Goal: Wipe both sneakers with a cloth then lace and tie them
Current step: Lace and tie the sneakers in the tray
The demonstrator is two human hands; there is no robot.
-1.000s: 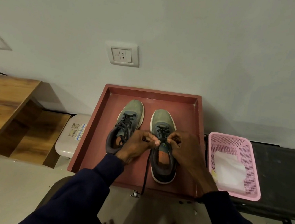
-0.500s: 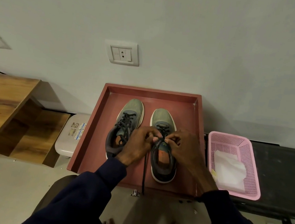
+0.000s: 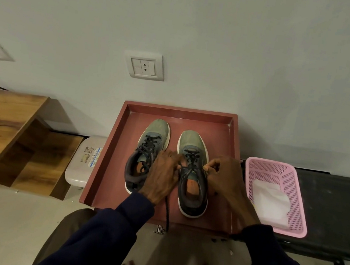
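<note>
Two grey-green sneakers stand toe-away in a red tray (image 3: 112, 146). The left sneaker (image 3: 155, 134) is laced, its laces lying loose in the opening. My hands flank the right sneaker (image 3: 192, 143) over its upper eyelets. My left hand (image 3: 162, 174) pinches the black lace (image 3: 167, 210) at the shoe's left side, and the lace's free end hangs down over the tray's front edge. My right hand (image 3: 223, 178) pinches the lace at the shoe's right side. A white cloth (image 3: 269, 199) lies in a pink basket (image 3: 279, 169) to the right.
The tray sits against a white wall with a socket plate (image 3: 145, 64). A wooden stepped shelf (image 3: 4, 129) and a small beige stool (image 3: 84, 165) stand on the left. A black bench (image 3: 334, 207) carries the basket. My bare feet are on the floor below.
My hands have drawn apart from the middle of the right sneaker to its two sides, pulling the lace across the eyelets. The left sneaker and the basket have not moved.
</note>
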